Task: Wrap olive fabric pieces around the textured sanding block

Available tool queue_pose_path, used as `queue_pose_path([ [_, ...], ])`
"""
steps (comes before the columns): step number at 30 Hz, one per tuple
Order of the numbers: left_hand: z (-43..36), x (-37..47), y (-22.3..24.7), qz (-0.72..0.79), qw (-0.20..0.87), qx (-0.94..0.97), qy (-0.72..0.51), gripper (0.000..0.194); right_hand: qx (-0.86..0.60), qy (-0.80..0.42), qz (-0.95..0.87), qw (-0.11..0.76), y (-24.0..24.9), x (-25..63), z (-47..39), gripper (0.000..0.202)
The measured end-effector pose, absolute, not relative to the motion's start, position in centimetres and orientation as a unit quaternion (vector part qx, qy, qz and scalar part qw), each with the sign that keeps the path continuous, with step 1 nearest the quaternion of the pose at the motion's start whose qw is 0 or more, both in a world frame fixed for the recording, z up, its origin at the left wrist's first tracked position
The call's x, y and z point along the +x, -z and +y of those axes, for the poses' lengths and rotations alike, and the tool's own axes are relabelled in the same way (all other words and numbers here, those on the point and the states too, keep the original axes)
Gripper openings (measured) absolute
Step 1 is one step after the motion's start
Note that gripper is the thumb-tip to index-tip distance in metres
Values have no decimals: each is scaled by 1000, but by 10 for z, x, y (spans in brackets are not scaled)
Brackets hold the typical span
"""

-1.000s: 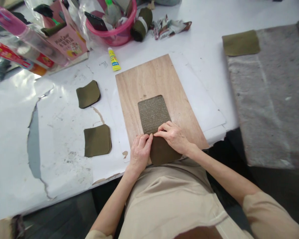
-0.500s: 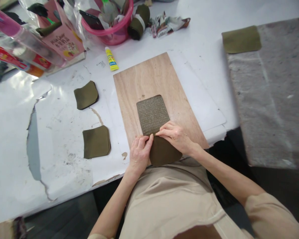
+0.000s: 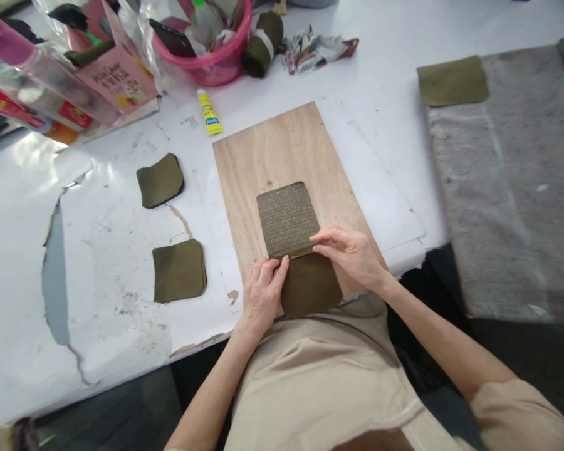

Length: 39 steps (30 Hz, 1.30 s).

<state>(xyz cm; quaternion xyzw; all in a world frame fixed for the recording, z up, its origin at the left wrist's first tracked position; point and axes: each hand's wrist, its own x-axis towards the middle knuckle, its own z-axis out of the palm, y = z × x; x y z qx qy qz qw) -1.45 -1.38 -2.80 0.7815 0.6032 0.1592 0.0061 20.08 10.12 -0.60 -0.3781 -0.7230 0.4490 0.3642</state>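
Note:
A textured grey-brown piece (image 3: 288,218) lies on a wooden board (image 3: 291,147), and a smooth olive piece (image 3: 311,285) meets its lower edge. At the left end of that seam, my left hand (image 3: 264,291) pinches the edge between thumb and fingers. My right hand (image 3: 348,252) is at the seam's right end, thumb and index finger slightly apart by the edge of the textured piece; nothing shows between them. Two small stacks of olive pieces, an upper one (image 3: 160,181) and a lower one (image 3: 178,270), lie left of the board.
Beyond the board are a yellow tube (image 3: 209,114), a pink basket (image 3: 216,66), a dark roll (image 3: 262,45) and a crumpled wrapper (image 3: 319,50). Bottles and a pink box (image 3: 117,78) stand back left. A grey felt slab (image 3: 512,188) with an olive piece (image 3: 454,81) is at right.
My right hand has moved right along the seam, away from my left hand, and its thumb and index finger have parted. My left hand has stayed at the seam's left end.

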Motion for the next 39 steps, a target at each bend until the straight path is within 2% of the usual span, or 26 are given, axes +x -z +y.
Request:
queue_pose_path([
  [3, -14, -15, 28, 603, 4, 781, -160, 46, -326, -314, -846, 281, 10, 202, 96, 16],
  [6, -13, -14, 27, 599, -4, 785, -158, 45, -308, -235, -887, 252, 18, 204, 95, 20],
  [15, -12, -14, 26, 597, -5, 789, -147, 50, -284, -284, -880, 253, 18, 210, 102, 26],
  [31, -9, -12, 17, 592, -32, 798, -109, 47, -272, -210, -910, 232, 19, 213, 100, 26],
  [39, -5, -8, 6, 562, -16, 826, -40, 48, -270, -190, -917, 222, 21, 212, 99, 25],
])
